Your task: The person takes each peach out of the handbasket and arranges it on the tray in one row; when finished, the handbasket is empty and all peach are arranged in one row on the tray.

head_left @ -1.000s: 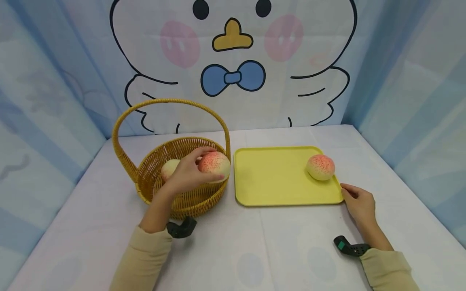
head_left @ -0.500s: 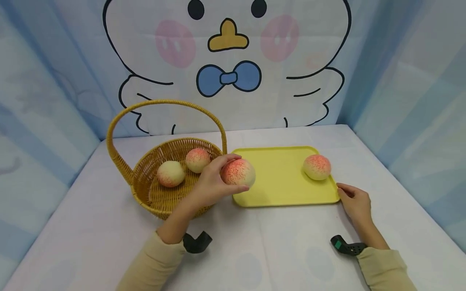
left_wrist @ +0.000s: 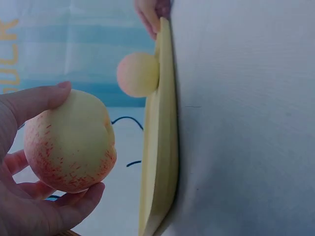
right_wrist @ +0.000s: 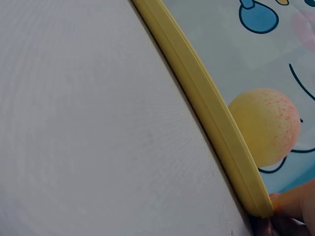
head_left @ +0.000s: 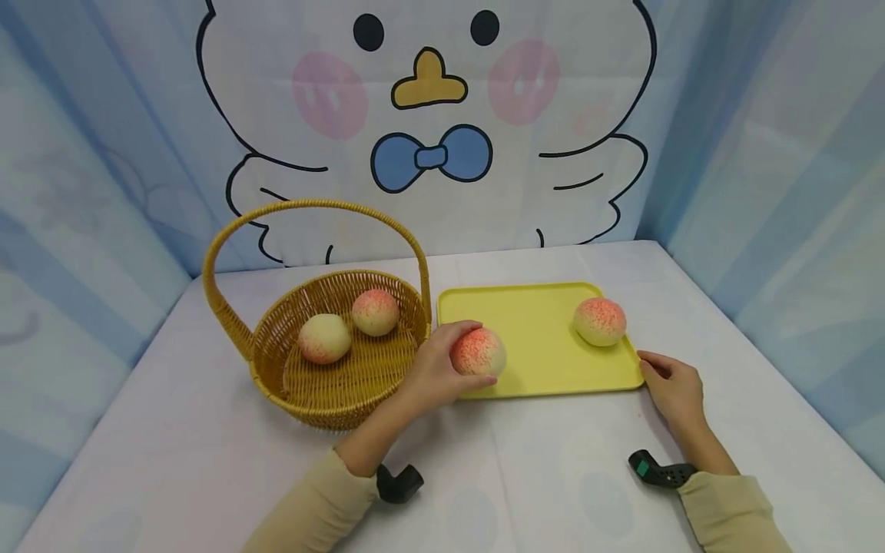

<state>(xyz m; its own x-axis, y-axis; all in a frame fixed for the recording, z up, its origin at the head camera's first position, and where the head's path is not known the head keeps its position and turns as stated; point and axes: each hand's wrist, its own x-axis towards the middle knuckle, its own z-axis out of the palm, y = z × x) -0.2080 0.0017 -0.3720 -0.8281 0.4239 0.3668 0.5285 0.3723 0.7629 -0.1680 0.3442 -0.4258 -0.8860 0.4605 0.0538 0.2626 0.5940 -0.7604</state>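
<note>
A peach, pink-speckled over cream, is gripped by my left hand above the left end of the yellow tray. In the left wrist view the thumb lies over the top of this peach and the fingers curl beneath it, with a gap between it and the tray. A second peach rests on the tray near its right end. My right hand pinches the tray's front right corner; in the right wrist view its thumb is at the rim and fingers show below.
Left of the tray stands a wicker basket with a tall arched handle. Two peaches lie inside, one paler and one pinker. A white cloth covers the table; a printed curtain closes off the back.
The left hand has carried its peach out of the basket, rightward to over the tray's left end. The right hand stays at the tray's corner, and the tray's peach has not moved.
</note>
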